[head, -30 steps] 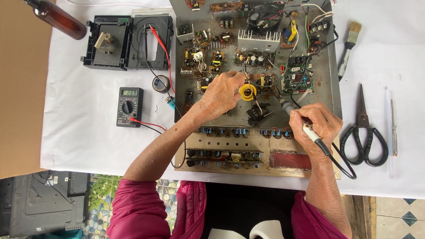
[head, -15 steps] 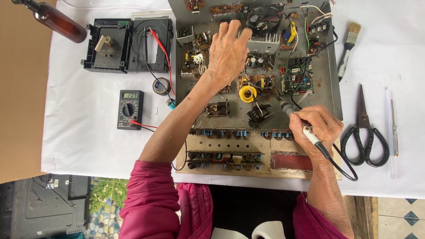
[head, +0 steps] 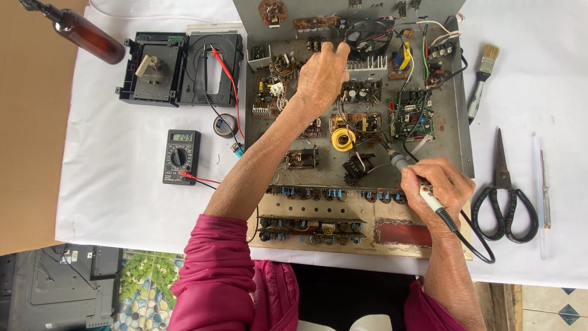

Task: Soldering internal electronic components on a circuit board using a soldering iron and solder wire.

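Seen from the head camera, a person in a magenta jacket works over an opened metal chassis crowded with circuit boards, set on a desk covered with a white cloth. The right hand has its grip closed around a soldering iron, held like a pen, its tip pointing up and left toward the wires beside a yellow coil near the middle of the chassis; the iron's black cord loops back over the front edge. The left hand reaches to the far part of the chassis, fingers loosely spread and pressed down on the components just beside a finned heat sink; whether it pinches anything cannot be told. Left of the chassis lie a black multimeter with red probe lead, a disc drive mechanism and a brown bottle. To the right lie a paintbrush, black scissors and a slim screwdriver.
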